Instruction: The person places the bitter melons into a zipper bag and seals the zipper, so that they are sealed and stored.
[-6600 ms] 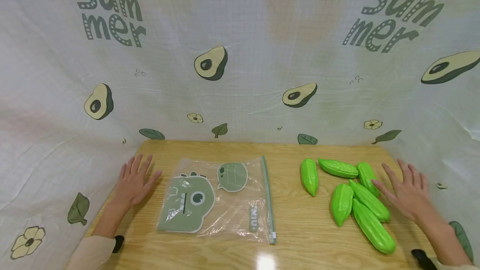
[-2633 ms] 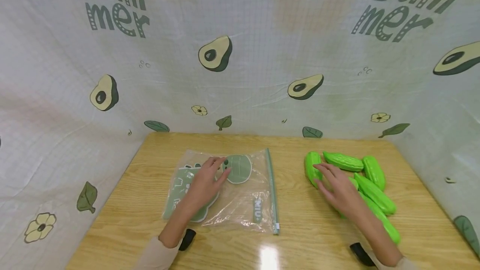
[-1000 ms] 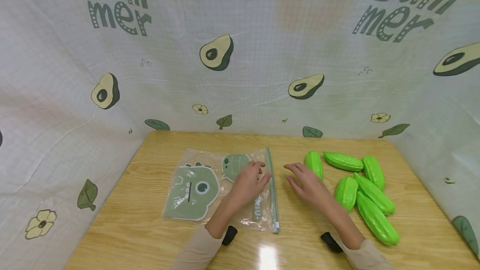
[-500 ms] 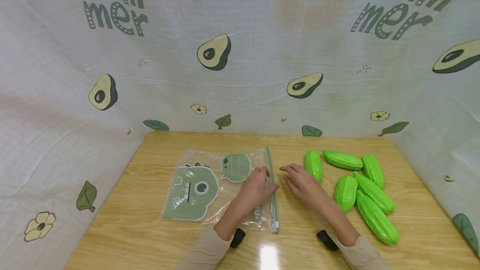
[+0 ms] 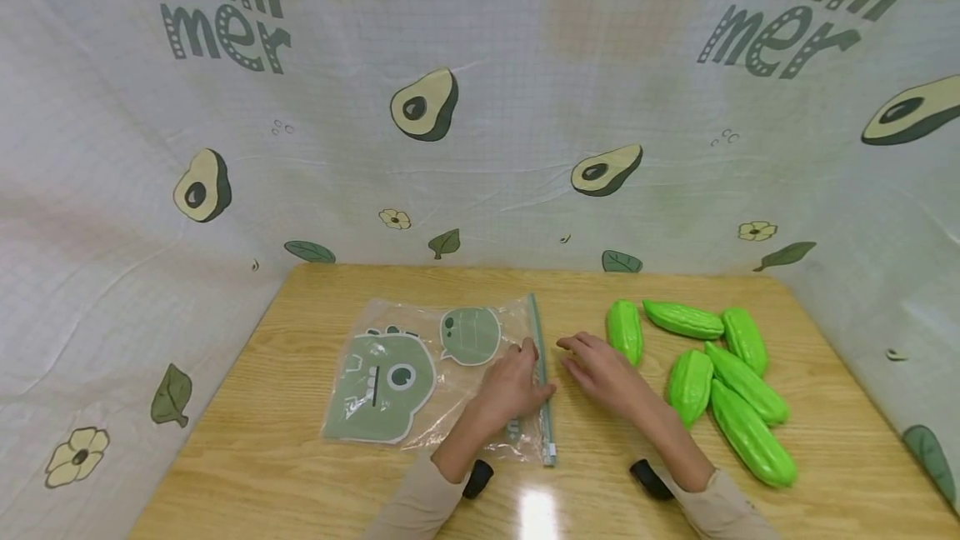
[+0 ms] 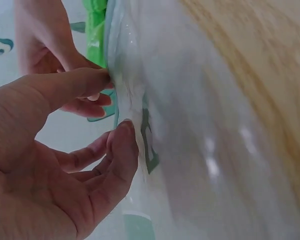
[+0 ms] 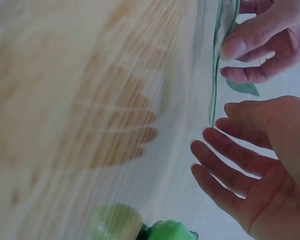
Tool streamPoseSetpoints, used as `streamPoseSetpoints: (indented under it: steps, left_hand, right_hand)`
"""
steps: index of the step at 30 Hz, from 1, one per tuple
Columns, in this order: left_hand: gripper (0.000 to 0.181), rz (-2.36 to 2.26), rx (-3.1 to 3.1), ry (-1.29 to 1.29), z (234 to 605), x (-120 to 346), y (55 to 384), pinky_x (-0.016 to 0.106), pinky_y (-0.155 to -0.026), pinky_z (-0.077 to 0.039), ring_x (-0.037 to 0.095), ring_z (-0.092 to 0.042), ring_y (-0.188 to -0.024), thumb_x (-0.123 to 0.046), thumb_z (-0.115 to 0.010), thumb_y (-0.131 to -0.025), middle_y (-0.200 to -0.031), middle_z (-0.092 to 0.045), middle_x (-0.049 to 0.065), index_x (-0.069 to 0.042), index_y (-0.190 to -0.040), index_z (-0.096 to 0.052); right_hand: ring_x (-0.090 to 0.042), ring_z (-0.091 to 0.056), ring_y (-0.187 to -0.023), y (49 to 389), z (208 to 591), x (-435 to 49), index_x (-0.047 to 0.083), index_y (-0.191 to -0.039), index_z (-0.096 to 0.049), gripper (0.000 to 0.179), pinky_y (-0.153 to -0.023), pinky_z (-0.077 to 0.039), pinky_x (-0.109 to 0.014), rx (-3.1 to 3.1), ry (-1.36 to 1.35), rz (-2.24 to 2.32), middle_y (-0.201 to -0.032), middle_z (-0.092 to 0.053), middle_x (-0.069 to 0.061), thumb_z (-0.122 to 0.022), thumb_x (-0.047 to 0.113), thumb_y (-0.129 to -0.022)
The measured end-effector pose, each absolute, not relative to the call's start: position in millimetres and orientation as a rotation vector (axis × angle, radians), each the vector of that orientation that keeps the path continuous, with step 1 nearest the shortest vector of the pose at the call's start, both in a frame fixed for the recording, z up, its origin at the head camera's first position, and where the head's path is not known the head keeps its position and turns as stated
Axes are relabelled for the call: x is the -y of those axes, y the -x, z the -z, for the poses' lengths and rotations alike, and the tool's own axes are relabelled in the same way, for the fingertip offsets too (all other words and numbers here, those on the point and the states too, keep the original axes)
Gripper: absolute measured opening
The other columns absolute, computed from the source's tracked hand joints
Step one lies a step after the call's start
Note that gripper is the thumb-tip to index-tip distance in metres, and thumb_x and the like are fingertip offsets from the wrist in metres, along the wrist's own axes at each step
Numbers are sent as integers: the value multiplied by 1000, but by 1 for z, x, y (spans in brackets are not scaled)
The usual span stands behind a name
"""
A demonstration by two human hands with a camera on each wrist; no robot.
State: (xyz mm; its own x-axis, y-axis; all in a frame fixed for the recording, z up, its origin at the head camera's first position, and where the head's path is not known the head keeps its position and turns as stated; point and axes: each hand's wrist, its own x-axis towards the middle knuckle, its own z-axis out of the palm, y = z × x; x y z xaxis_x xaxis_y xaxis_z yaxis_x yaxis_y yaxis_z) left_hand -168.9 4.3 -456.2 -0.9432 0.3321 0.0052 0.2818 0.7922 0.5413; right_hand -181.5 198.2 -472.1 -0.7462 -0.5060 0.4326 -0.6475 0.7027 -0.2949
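A clear zip bag (image 5: 386, 398) with green monster prints lies flat on the table, its green zip strip (image 5: 547, 419) along the right side. My left hand (image 5: 510, 390) is over that side. In the left wrist view its thumb touches the strip and its index fingertip touches the plastic, with a gap between them. My right hand (image 5: 611, 377) hovers just right of the strip, its fingers loosely bent and holding nothing. Several bright green bitter melons lie to the right, the nearest a short upright one (image 5: 625, 332) behind my right hand.
Other bitter melons, such as a long one (image 5: 752, 433) and a back one (image 5: 684, 319), cluster on the right of the wooden table (image 5: 255, 390). A white slider (image 5: 551, 450) sits at the strip's near end. A printed cloth (image 5: 510, 123) stands behind and at both sides.
Both hands have come inward from the table's sides to the bag's zip side. In the last half second my left hand lowers slightly at the strip. The bag and melons stay put.
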Motion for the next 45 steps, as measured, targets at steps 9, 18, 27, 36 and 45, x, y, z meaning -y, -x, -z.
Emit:
streamPoseSetpoints:
  steps: [9, 18, 27, 36, 45]
  left_hand:
    - [47, -854, -2850, -488, 459, -4, 170, 31, -59, -46, 17, -52, -68, -26, -85, -83, -89, -56, 6, -6, -113, -56]
    - [43, -997, -2746, -519, 465, 8, 170, 29, -68, -49, 14, -54, -76, -13, -75, -83, -91, -57, 2, -4, -121, -57]
    - [39, -1175, -2656, -546, 464, 13, 168, 25, -63, -49, 10, -55, -70, -2, -69, -84, -81, -61, 0, 1, -121, -58]
    - [37, -1330, -2636, -527, 468, 17, 164, 24, -66, -51, 11, -57, -74, 5, -71, -85, -83, -62, 2, 4, -120, -59]
    - [31, -1386, -2602, -536, 470, 23, 164, 23, -69, -52, 12, -60, -79, 7, -69, -85, -87, -64, 6, 5, -115, -62]
  right_hand:
    - [-23, -69, -92, 181, 472, -197, -2, -113, -71, 21, -79, -59, -40, 2618, -893, -619, -102, -71, -10, -74, 3, -93]
    - [-21, -68, -83, 179, 470, -194, -3, -110, -71, 19, -72, -58, -37, 2645, -859, -676, -98, -72, -12, -74, 2, -92]
    - [-23, -70, -83, 179, 470, -187, -6, -109, -70, 17, -72, -60, -37, 2691, -814, -803, -97, -74, -14, -72, 1, -93]
    - [-17, -72, -77, 179, 474, -178, -6, -105, -70, 14, -68, -59, -28, 2700, -804, -992, -88, -75, -10, -73, 1, -93]
    - [-21, -73, -80, 177, 473, -171, -2, -100, -67, 7, -69, -60, -28, 2706, -752, -1185, -89, -75, -12, -71, 1, -95]
